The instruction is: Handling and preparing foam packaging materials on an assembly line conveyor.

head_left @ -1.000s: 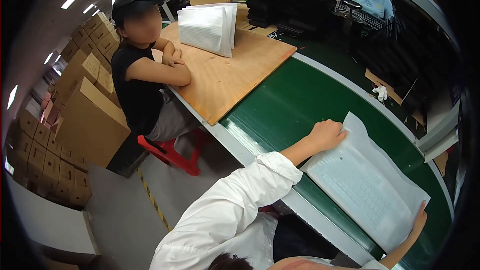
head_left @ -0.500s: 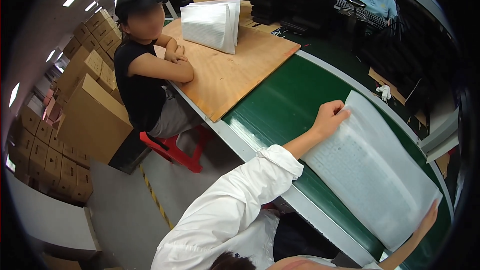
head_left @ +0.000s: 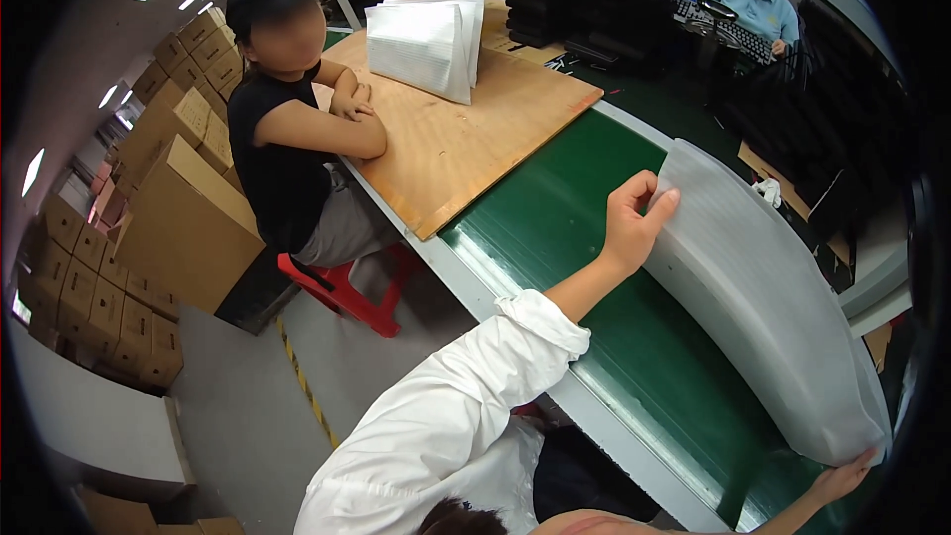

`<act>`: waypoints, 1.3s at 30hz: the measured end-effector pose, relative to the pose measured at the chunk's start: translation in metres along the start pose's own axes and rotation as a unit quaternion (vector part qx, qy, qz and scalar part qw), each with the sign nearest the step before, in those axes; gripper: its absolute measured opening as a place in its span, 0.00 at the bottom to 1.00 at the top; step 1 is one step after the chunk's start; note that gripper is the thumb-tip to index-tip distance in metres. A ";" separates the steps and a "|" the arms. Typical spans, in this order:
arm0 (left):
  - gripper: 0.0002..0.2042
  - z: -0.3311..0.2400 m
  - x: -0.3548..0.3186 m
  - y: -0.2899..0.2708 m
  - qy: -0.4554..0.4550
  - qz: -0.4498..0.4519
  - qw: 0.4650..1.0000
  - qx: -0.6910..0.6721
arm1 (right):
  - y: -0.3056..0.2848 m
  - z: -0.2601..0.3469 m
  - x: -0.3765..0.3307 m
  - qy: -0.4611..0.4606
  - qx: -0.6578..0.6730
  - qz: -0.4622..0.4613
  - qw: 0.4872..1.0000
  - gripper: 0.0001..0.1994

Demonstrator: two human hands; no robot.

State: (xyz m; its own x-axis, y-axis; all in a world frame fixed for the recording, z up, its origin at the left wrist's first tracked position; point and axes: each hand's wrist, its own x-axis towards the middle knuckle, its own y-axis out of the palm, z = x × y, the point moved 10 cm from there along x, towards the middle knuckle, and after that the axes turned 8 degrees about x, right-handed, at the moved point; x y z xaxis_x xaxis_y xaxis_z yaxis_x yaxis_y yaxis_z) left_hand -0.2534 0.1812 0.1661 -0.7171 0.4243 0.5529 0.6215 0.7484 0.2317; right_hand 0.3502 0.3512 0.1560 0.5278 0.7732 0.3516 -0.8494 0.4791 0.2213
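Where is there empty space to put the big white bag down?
The green belt lies bare between the wooden board and the left hand holding the foam bag. The board's far end is crowded by a stack of white bags.

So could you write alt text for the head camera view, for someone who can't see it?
A person in a white sleeve holds a large white foam sheet on edge over a green conveyor belt, left hand at its top corner, right hand at its lower end. A seated co-worker leans on a wooden table bearing stacked white sheets, cardboard boxes behind.
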 end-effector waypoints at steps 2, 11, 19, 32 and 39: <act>0.12 0.000 0.000 -0.003 -0.007 -0.007 1.000 0.013 | 0.003 -0.005 -0.002 0.013 -0.018 -0.005 1.000 0.28; 0.14 0.003 0.006 -0.017 -0.031 -0.043 0.997 0.050 | 0.019 -0.022 -0.002 0.085 0.226 0.171 0.955 0.40; 0.14 -0.001 0.008 -0.023 -0.021 -0.082 0.994 0.065 | -0.012 -0.100 0.022 0.121 0.080 0.460 0.876 0.58; 0.05 -0.029 0.006 -0.045 0.095 -0.183 0.964 0.169 | 0.019 -0.182 -0.029 0.245 -0.021 0.389 0.888 0.32; 0.04 -0.098 -0.087 0.056 0.440 0.092 0.875 0.183 | 0.060 -0.154 -0.059 0.202 0.146 0.470 0.847 0.28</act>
State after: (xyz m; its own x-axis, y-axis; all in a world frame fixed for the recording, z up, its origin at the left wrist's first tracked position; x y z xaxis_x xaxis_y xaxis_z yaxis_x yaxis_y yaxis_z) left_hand -0.1248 0.1362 0.2096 0.0036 0.1186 0.9929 0.4427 0.8901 -0.1080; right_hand 0.2674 0.3985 0.0082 -0.4744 0.8635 0.1715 -0.8259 -0.5039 0.2527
